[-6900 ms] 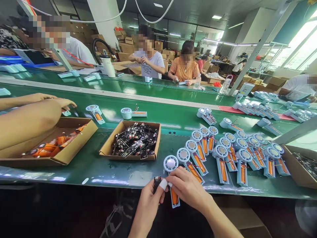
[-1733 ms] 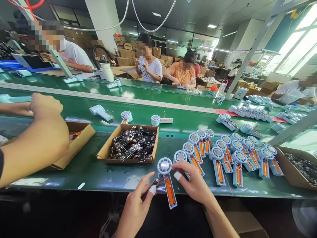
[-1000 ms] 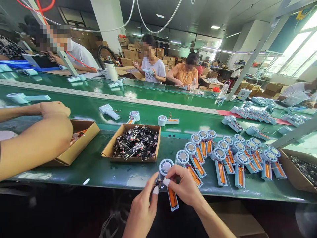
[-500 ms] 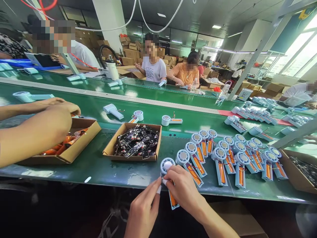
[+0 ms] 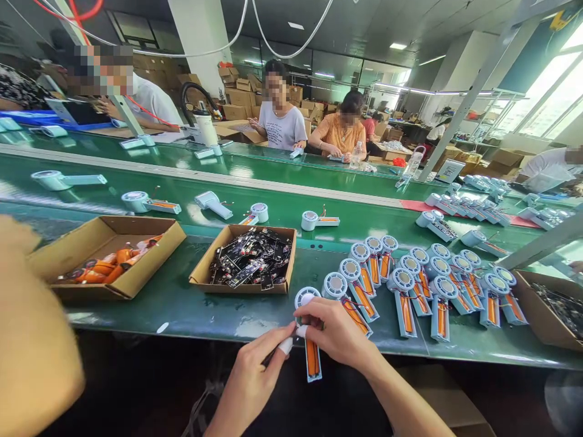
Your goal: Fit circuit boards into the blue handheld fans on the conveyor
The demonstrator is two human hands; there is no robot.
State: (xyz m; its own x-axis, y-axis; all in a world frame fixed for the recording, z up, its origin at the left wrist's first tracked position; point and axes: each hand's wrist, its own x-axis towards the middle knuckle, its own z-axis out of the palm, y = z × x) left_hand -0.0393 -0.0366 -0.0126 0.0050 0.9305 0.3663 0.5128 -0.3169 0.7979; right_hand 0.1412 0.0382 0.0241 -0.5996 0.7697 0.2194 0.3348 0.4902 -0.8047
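Note:
At the bench's front edge lies a light blue handheld fan (image 5: pixel 313 364), its open handle holding an orange battery and jutting past the edge. My right hand (image 5: pixel 337 334) covers the fan's middle, with index finger and thumb pinched together. My left hand (image 5: pixel 252 376) meets it from the left, its fingertips also pinched. Whatever small part lies between the fingertips is too hidden to name. White covers sit on some fingers of both hands. Several similar open fans (image 5: pixel 405 309) with orange batteries and red wires lie in rows to the right.
A cardboard tray of black circuit boards (image 5: pixel 291 258) stands ahead, left of the fan. Farther left is a tray of orange batteries (image 5: pixel 175 240), near a co-worker's blurred arm (image 5: pixel 36 340). The green conveyor (image 5: pixel 255 191) carries several fans. Another box (image 5: pixel 546 315) stands right.
The co-worker's arm has drawn back from the battery tray, and a fan behind it now shows on the belt. My fan's handle has swung slightly left; my hands still pinch together.

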